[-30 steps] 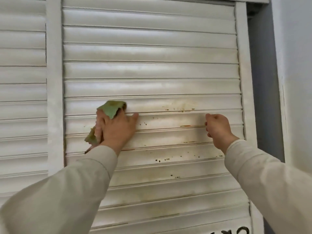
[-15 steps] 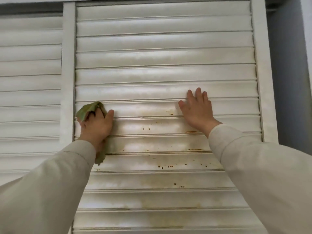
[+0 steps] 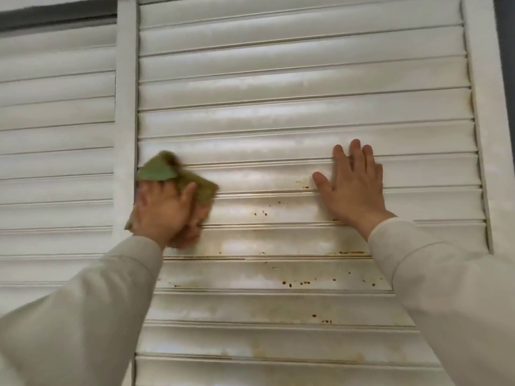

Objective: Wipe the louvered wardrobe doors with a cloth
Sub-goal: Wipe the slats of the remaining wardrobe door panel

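slats fill the head view: a white louvered door (image 3: 292,112) takes up most of the picture, with a second louvered door (image 3: 55,135) to its left, set a little behind an upright frame post (image 3: 126,107).

left hand (image 3: 163,211) sits at the left edge of the main door, just beside the post, fingers curled round a green cloth (image 3: 178,178) and pressing it against the slats. the cloth bunches above the knuckles and spreads out to the right of the thumb; a small corner pokes out below the hand's left side. hand and cloth are blurred, so how the fingers lie under the fabric is hard to say.

right hand (image 3: 352,185) lies flat on the same door toward its right edge, fingers straight and close together pointing up, thumb spread to the left, holding nothing. it is at about the same height as the left hand, well apart from it.

brown specks (image 3: 295,282) dot the slats between and below the hands, and yellowish stains (image 3: 264,349) mark the lower slats. pale sleeves (image 3: 446,302) cover both forearms. a grey wall strip (image 3: 505,37) shows at the top right corner.
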### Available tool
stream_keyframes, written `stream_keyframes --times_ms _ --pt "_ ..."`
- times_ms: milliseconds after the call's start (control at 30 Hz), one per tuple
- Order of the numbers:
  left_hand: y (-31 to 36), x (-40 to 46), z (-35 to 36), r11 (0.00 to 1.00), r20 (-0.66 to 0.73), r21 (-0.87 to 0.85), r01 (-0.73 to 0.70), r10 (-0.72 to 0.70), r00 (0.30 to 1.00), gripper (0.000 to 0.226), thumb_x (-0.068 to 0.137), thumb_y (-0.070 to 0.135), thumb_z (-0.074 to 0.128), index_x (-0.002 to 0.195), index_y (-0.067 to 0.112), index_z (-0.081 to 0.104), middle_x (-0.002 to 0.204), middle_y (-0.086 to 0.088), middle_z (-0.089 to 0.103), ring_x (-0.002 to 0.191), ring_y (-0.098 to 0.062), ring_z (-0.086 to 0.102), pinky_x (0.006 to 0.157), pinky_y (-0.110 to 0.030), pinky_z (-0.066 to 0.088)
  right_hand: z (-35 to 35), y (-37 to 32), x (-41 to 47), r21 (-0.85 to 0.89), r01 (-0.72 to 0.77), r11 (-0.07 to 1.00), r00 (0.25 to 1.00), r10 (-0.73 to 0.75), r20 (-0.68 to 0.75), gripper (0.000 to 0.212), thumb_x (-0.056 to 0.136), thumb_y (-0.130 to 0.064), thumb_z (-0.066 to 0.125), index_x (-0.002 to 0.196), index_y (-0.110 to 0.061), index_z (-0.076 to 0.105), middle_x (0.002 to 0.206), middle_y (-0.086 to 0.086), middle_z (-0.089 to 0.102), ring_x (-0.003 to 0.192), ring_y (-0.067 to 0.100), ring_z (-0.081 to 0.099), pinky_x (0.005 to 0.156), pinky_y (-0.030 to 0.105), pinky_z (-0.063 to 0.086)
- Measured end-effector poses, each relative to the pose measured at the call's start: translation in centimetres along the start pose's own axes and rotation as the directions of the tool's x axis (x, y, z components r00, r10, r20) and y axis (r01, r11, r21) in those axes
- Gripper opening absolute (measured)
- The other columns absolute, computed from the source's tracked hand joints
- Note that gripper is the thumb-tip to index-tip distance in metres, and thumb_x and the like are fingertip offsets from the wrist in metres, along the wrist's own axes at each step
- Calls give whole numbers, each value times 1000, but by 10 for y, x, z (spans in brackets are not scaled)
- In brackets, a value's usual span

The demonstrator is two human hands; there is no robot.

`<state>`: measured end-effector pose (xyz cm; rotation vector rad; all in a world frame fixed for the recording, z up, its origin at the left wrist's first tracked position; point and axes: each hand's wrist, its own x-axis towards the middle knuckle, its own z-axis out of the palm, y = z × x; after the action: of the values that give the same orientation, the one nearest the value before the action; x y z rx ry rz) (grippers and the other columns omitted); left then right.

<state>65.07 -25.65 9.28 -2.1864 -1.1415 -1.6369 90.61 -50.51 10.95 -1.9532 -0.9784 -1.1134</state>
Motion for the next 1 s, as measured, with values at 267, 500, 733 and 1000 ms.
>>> stream_keyframes --times_ms 267,500,733,1000 --pt "52 -6 0 983 -197 -38 -178 167 966 45 100 46 38 112 8 59 127 -19 52 121 -39 46 105 -51 35 11 -1 3 25 -20 999 997 22 -69 81 92 -69 31 156 -23 13 165 9 -5 151 29 -11 121 53 -1" --pt "-3 20 -15 981 -283 4 -196 189 940 39 97 36 38 110 16 68 104 -16 69 99 -40 59 86 -46 43 21 -16 5 19 -18 1000 996 19 -85 78 93 -68 30 156 -25 12 165 8 -3 151 28 -10 121 52 -2" --pt "7 20 -23 998 -194 -48 -29 19 981 34 98 25 40 101 8 69 106 -21 66 103 -43 56 94 -46 40 28 -26 11 29 -18 999 998 20 -64 79 92 -67 33 155 -26 10 165 8 -6 151 27 -14 120 53 -4" --pt "157 -17 17 883 5 -97 -460 462 887 52 100 43 43 148 23 45 156 -11 35 146 -30 24 119 -41 23 28 -27 12 39 -29 999 996 32 -79 73 93 -59 32 154 -25 15 165 11 -1 151 31 -7 119 55 0"
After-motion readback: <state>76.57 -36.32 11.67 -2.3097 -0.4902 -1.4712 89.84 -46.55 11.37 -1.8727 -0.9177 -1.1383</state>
